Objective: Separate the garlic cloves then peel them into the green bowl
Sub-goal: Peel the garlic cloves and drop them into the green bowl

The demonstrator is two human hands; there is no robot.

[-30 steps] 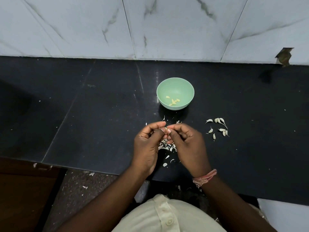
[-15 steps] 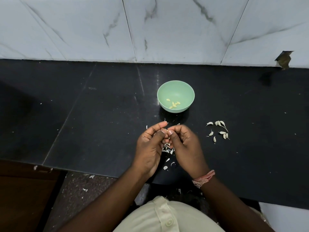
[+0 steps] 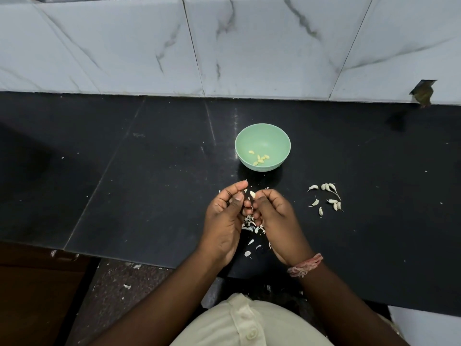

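From the head camera, we are pinching one garlic clove in the fingertips of our right hand, thumb and forefinger clamped on it. Our left hand is curling just beside that grip, seemingly nipping a scrap of skin (too small to be sure). The green bowl is sitting beyond the grip, holding a few peeled cloves; the unpeeled cloves are lying well off to the grip's right, and the loose peels are gathering directly beneath it on the black counter.

The clove is slick and small, so we judge that it could be squirting out of the pinch onto the counter, or carrying skin into the bowl.

Compared with half a second ago, our hands are parting slightly, and the clove is now showing bare between them.
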